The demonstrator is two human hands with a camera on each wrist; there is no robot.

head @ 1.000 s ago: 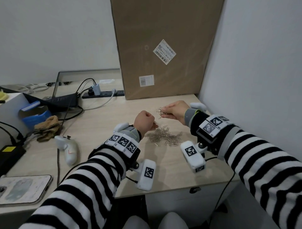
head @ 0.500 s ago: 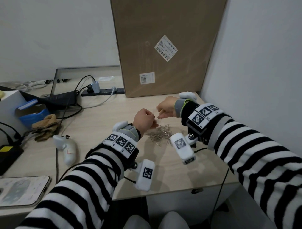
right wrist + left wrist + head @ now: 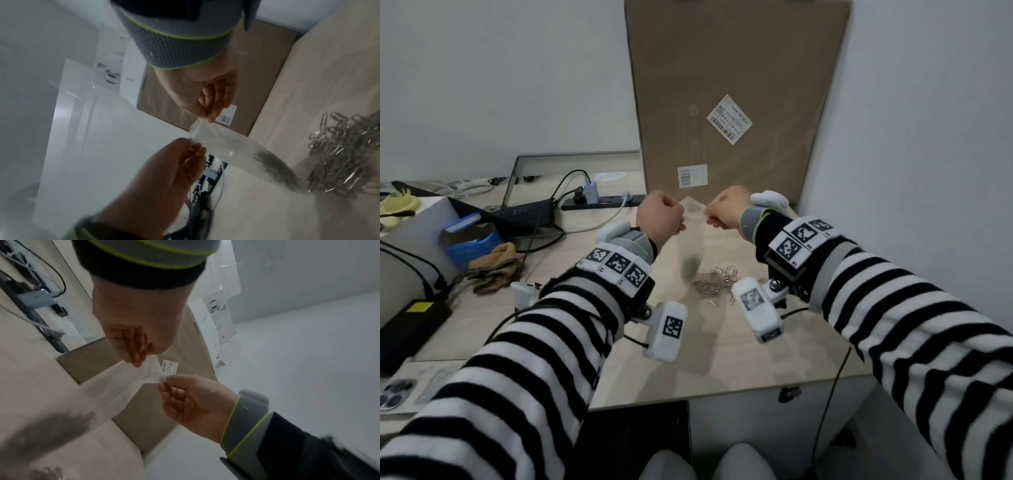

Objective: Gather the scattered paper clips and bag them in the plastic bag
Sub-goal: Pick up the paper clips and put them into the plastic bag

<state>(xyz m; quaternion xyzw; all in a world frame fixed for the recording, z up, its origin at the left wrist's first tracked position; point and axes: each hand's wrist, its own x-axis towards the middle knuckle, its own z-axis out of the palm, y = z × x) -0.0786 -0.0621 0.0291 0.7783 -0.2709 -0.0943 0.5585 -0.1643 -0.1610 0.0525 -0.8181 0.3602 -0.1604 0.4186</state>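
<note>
A small clear plastic bag (image 3: 693, 233) hangs above the desk between my two hands, with a dark clump of paper clips (image 3: 690, 269) in its bottom. My left hand (image 3: 661, 219) pinches the left side of the bag's rim (image 3: 153, 361). My right hand (image 3: 724, 212) pinches the right side of the rim (image 3: 202, 122). In the right wrist view the bag (image 3: 222, 144) stretches down toward the desk, and its clips (image 3: 273, 168) are blurred. A loose pile of silver paper clips (image 3: 717, 282) lies on the desk under my right wrist, also seen as the pile (image 3: 345, 151).
A tall cardboard box (image 3: 736, 96) leans on the wall behind my hands, and a white wall runs along the right. A power strip (image 3: 602, 202), cables, a laptop (image 3: 524, 212), brown gloves (image 3: 493, 267), a black adapter (image 3: 410, 325) and a phone (image 3: 400, 387) fill the desk's left side.
The right hand put its pinch of clips at the bag's mouth, then took hold of the rim. Both hands have risen with the bag, which now hangs off the desk.
</note>
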